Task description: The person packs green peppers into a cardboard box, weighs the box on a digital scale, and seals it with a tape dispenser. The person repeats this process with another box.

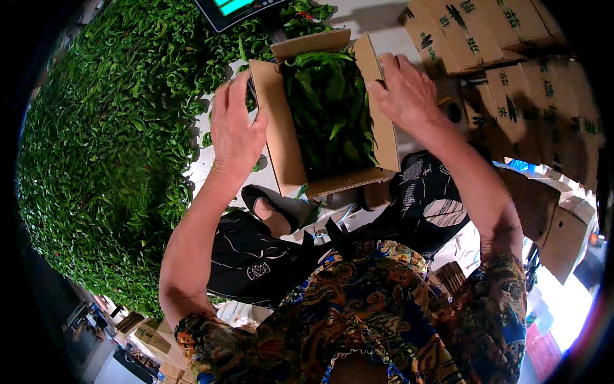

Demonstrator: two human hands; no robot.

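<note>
An open cardboard box (283, 129) with its flaps spread stands before me, filled with long green peppers (331, 105). My left hand (237, 122) is at the outer side of the box's left flap, fingers spread, the fingertips partly hidden by the flap's edge. On the other side, my right hand (405, 91) has its fingers at the upper part of the right flap, thumb near the inner edge. Whether either hand pinches the cardboard cannot be told. Just beyond the box is a scale's display (235, 7) with a lit green screen.
A large heap of green peppers (115, 129) covers the floor on the left. Stacked cardboard boxes (542, 101) with green print stand at the right. A roll of tape (451, 110) lies by my right forearm. Loose peppers and my shoe (268, 209) are near the box.
</note>
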